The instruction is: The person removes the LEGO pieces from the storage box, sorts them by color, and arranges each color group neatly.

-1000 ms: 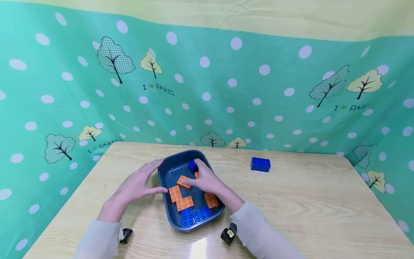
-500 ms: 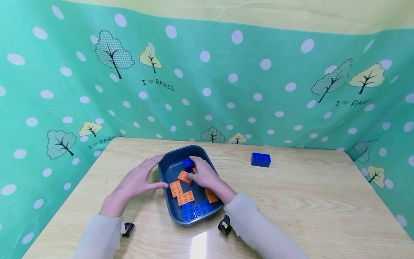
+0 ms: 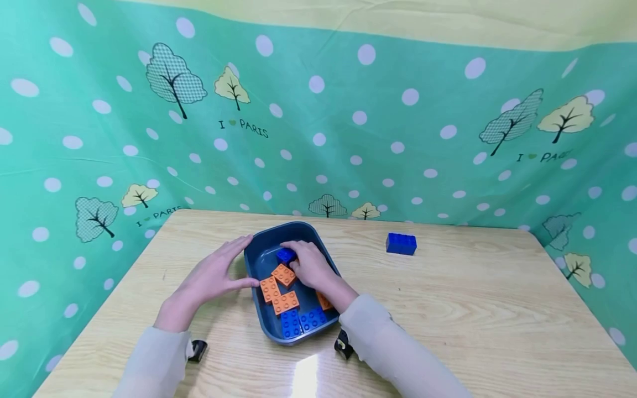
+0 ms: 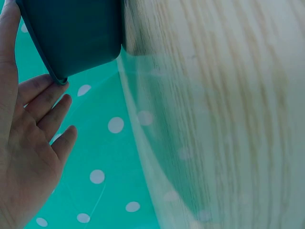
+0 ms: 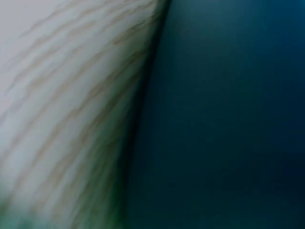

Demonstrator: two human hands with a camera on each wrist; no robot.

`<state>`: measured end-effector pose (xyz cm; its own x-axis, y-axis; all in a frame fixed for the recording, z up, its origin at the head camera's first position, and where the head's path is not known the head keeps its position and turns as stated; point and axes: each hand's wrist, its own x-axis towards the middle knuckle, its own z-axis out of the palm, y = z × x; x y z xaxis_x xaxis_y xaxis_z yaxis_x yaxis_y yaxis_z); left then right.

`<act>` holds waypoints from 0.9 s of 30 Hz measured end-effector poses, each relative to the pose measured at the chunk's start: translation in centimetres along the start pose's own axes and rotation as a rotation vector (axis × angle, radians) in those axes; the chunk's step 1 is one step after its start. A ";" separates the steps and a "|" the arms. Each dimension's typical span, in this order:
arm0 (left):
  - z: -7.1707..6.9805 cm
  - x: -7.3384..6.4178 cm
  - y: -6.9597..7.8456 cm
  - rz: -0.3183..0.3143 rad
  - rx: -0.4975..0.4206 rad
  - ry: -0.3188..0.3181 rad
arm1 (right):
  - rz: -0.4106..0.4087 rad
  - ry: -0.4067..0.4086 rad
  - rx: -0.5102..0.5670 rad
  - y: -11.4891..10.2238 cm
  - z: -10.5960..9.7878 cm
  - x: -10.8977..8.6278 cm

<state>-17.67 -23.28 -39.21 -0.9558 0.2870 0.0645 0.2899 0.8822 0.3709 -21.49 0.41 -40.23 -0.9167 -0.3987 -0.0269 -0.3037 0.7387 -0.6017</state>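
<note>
A blue studded plastic brick (image 3: 286, 256), gripped by the right hand (image 3: 313, 269), lies farther left inside the dark-blue rectangular tray (image 3: 259, 264) than a second ago, apparently being repositioned; the thumb no longer covers the nearest orange studded brick (image 3: 283, 275). The left hand (image 3: 211, 276), fingers extended, touches the tray's rim.

Saw dark blue on the box (image 3: 266, 249), then orange bricks (image 3: 286, 303) and strong blue bricks (image 3: 290, 325) in it, and one blue brick (image 3: 401, 244) outside. Noticed brown streaks on the pale table (image 3: 458, 309), light grey sleeves (image 3: 155, 362), and, on the green cloth (image 3: 318, 116), white dots (image 3: 318, 139), yellow trees (image 3: 230, 83) and checked trees (image 3: 168, 72).
</note>
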 end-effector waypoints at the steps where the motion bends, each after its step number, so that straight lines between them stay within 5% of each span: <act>1: 0.0 0.0 0.0 0.000 0.001 -0.001 | 0.000 0.006 -0.002 0.0 0.0 0.0; 18: 0.0 0.2 0.0 0.003 -0.004 -0.008 | 0.038 0.056 -0.027 -0.6 -0.9 -0.8; 27: -0.1 0.3 0.1 -0.007 -0.004 -0.023 | -0.011 0.049 0.274 -0.3 -4.0 -1.9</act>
<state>-17.92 -23.16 -39.05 -0.9565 0.2889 0.0408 0.2827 0.8830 0.3748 -20.69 3.07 -36.82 -0.9271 -0.3744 0.0153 -0.2381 0.5570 -0.7956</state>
